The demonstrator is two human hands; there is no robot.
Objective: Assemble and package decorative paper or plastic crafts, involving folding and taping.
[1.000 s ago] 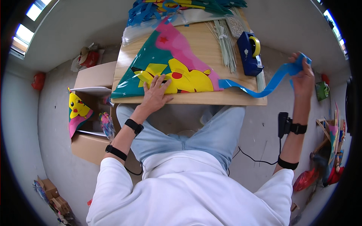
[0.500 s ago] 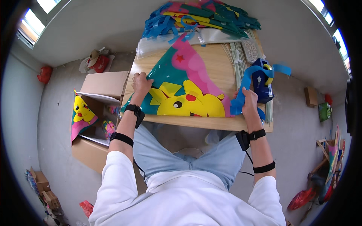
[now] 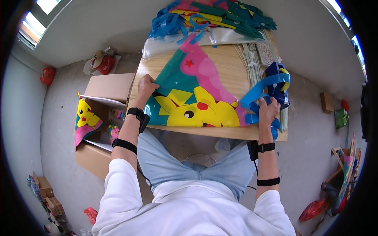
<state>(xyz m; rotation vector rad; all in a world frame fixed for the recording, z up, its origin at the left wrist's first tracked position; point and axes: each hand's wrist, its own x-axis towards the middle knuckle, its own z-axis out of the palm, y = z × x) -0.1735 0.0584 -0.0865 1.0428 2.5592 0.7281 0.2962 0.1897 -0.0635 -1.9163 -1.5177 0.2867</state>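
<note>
A triangular kite sheet [image 3: 204,112] lies on the wooden table, green and pink with a big yellow cartoon figure along its near edge. My left hand [image 3: 146,86] is closed at its left slanting edge, thumb and fingertips pinching the sheet. By the kite's lower right corner, my right hand [image 3: 269,111] has its fingers bent round a loose blue ribbon [image 3: 256,93]. The ribbon loops up in front of a dark blue tape dispenser [image 3: 282,98] with a yellow-rimmed roll. More of it curls below the hand; exactly where the fingers grip it is partly hidden.
Folded kites [image 3: 220,13] and blue ribbons are piled at the table's far end, beside clear plastic sleeves [image 3: 165,46]. A bundle of thin pale rods [image 3: 252,59] lies along the right side. An open cardboard box [image 3: 108,88] stands left of the table.
The ribbon's free end has swung from right of the tape dispenser to its left, above the kite's corner. My right hand has shifted slightly right and nearer. My left hand stays at the kite's edge.
</note>
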